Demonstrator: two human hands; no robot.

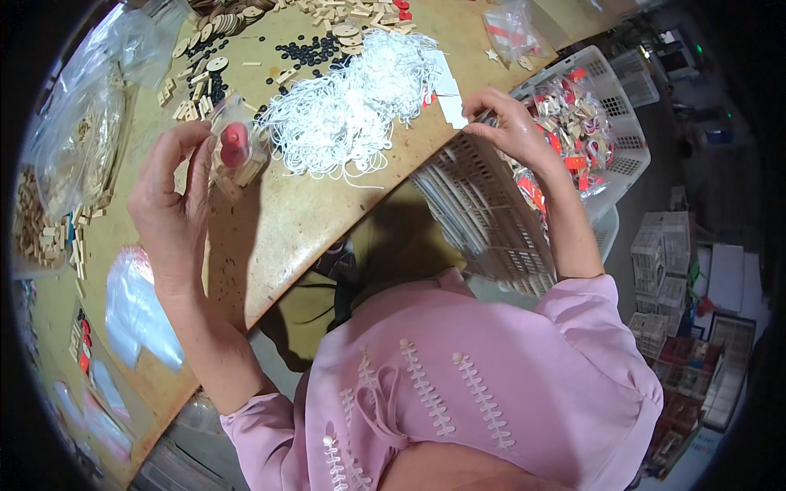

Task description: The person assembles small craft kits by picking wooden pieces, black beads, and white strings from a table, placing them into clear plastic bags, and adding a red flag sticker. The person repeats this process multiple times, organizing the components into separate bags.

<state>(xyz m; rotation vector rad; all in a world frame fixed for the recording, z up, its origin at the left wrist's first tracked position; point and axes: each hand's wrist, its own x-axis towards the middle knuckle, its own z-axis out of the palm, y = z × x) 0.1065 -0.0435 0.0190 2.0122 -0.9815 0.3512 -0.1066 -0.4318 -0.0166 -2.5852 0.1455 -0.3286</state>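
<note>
Pink blouse [491, 385] nearest. Left hand [176, 213] grips filled clear bag [233, 151] w/ red piece; right hand [512, 123] pinches white card [449, 98] at worktop [303, 221] edge. Risk: bag tips, parts spill.

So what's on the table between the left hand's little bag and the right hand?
The head view shows a heap of white string loops between the small bag in the left hand and the right hand.

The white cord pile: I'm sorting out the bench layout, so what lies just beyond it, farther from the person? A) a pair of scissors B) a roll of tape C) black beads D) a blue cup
C: small black beads lie scattered on the wooden table just past the white cord pile.
</note>
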